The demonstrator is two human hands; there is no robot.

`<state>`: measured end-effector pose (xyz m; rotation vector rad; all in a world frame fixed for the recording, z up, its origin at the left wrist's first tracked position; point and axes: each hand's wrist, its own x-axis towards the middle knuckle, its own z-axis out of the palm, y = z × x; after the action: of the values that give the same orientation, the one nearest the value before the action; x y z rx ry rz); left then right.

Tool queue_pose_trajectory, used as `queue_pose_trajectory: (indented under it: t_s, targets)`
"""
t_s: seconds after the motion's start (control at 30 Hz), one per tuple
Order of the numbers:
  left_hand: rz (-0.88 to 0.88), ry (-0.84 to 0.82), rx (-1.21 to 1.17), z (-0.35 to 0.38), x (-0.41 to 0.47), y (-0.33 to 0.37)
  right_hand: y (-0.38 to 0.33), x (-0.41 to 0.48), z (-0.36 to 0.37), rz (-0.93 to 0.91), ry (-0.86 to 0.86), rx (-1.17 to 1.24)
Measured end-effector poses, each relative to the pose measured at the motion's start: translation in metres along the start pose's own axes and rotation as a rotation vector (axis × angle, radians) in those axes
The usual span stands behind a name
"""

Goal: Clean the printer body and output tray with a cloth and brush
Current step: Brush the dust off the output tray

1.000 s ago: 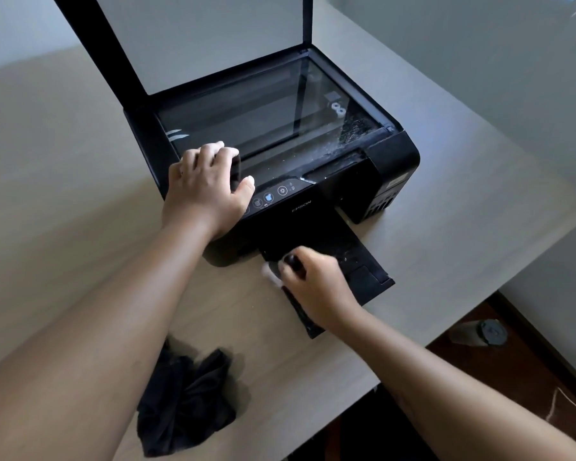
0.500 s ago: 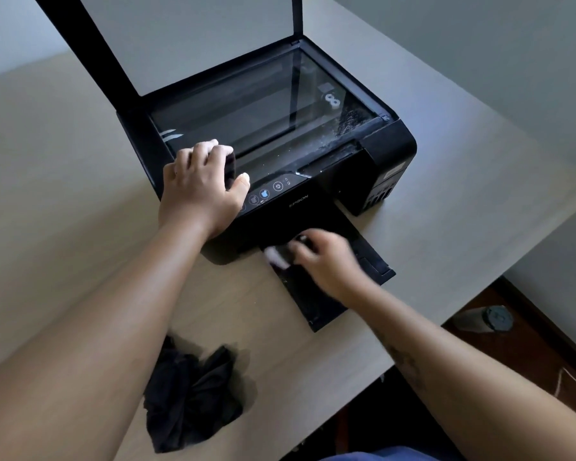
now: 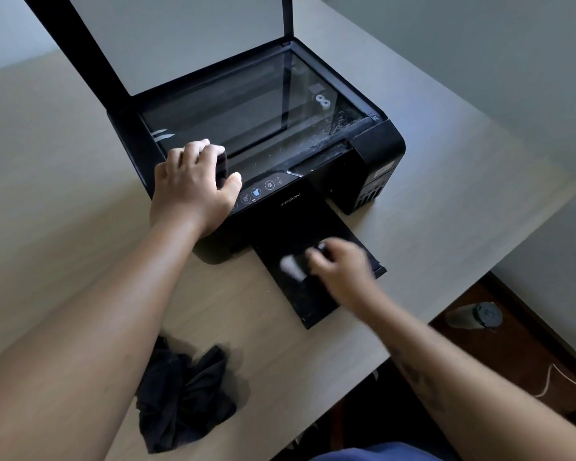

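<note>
On a pale tabletop [image 3: 429,207] beside a grey wall, the black printer [image 3: 373,151] is sitting lid-up, a crumpled cloth [image 3: 183,397] lying nearby. Your left hand [image 3: 190,191] is gripping its front corner; your blurred right hand [image 3: 343,274] is pinching a brush [image 3: 291,266] against the output tray [image 3: 313,307].

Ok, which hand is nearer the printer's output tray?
Right. The right hand is over the output tray with the brush; the left hand rests on the printer body.

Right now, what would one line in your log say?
step: brushing output tray | right hand: grips brush, blurred | left hand: holds printer | cloth: lying on table | scanner lid: up
</note>
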<state>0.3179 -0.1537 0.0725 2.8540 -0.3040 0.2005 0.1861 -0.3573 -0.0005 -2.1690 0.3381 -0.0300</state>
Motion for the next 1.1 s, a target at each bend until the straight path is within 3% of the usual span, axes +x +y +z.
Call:
queue_pose_trajectory:
  t_s: [0.07,0.13,0.2,0.27,0.37,0.47,0.6,0.7,0.8,0.87,0.97,1.03,1.1]
  targets:
    - [0.001,0.0,0.0,0.0,0.0,0.0,0.012,0.023,-0.034,0.123,0.191,-0.076]
    - [0.0,0.002,0.007,0.0,0.0,0.0,0.019,0.03,-0.052,0.003,0.264,-0.241]
    - [0.002,0.003,0.012,0.0,0.001,0.0,0.017,0.019,-0.048,-0.229,0.137,-0.411]
    - [0.001,0.003,0.01,0.0,0.001,0.0,0.016,-0.004,-0.03,-0.381,-0.098,-0.391]
    - [0.004,0.004,0.011,0.0,-0.001,0.001,0.009,-0.022,-0.025,-0.23,-0.348,-0.13]
    - [0.004,0.002,0.01,0.0,-0.001,0.001,0.015,0.0,-0.049,-0.175,-0.187,-0.081]
    - [-0.001,0.005,0.008,0.0,-0.002,0.001,0.013,0.024,-0.062,-0.25,-0.08,-0.393]
    - [-0.004,0.007,0.01,0.0,-0.002,0.001,0.005,-0.009,-0.032,-0.344,-0.204,-0.325]
    - [-0.002,0.009,0.005,-0.001,-0.002,0.001,0.001,-0.038,-0.009,-0.164,-0.417,-0.097]
    - [-0.005,0.01,0.003,-0.001,-0.002,0.001,0.01,-0.028,-0.015,-0.036,-0.311,-0.014]
    - [-0.001,0.013,0.001,-0.002,-0.002,0.002,0.028,-0.007,-0.05,0.101,0.079,-0.044]
    - [-0.001,0.014,0.002,-0.002,-0.002,0.001,0.036,-0.008,-0.06,-0.039,0.241,-0.241]
    - [-0.002,0.012,0.005,-0.001,-0.002,0.0,0.033,-0.025,-0.045,-0.328,0.163,-0.443]
